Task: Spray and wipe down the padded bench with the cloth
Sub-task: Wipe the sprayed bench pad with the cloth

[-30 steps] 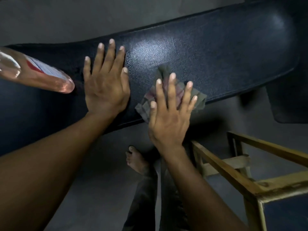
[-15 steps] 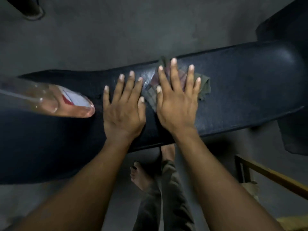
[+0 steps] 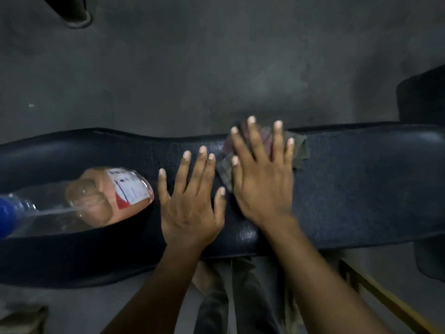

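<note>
Wiping step: right hand (image 3: 262,186) flat, fingers spread, pressing cloth (image 3: 299,150) on padded bench (image 3: 361,189).
Left hand (image 3: 190,206) open, bracing, grasping nothing; advise even, overlapping strokes clear of spray bottle (image 3: 103,196).

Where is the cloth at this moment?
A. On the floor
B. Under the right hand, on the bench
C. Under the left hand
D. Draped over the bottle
B: the right hand lies flat on the cloth, pressing it on the bench; the left hand rests on bare padding.

forearms (image 3: 154,292) — bare, no sleeves | fingers (image 3: 203,165) — short pale nails | trousers (image 3: 243,300) — dark grey
</note>
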